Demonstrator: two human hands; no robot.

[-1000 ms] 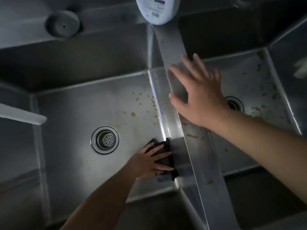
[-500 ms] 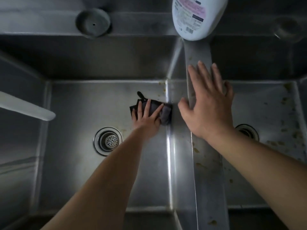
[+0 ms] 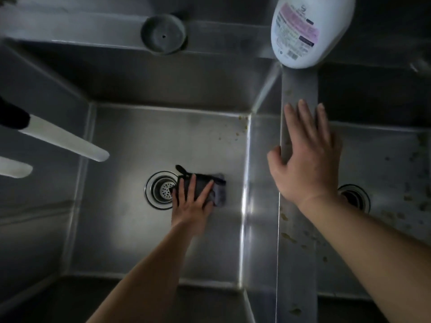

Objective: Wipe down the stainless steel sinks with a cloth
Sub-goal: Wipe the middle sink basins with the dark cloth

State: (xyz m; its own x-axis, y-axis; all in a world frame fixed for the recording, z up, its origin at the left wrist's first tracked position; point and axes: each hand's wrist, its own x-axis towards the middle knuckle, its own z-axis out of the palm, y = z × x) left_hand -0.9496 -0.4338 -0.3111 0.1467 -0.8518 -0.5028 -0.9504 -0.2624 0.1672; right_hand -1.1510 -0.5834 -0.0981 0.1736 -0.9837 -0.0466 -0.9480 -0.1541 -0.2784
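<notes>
The left hand [image 3: 192,203] presses a dark cloth [image 3: 210,188] flat against the floor of the left sink [image 3: 130,229] with straight, spread fingers, the cloth lying just right of the drain strainer [image 3: 161,190] and overlapping its rim. The right hand [image 3: 307,164] rests open, fingers extended, on the steel divider [image 3: 296,264] between the left sink and the right sink [image 3: 384,164], holding nothing. Brownish specks dot the divider and the right sink, and a white bottle [image 3: 307,29] stands at the divider's far end beside a round grey stopper [image 3: 163,33] on the back ledge.
</notes>
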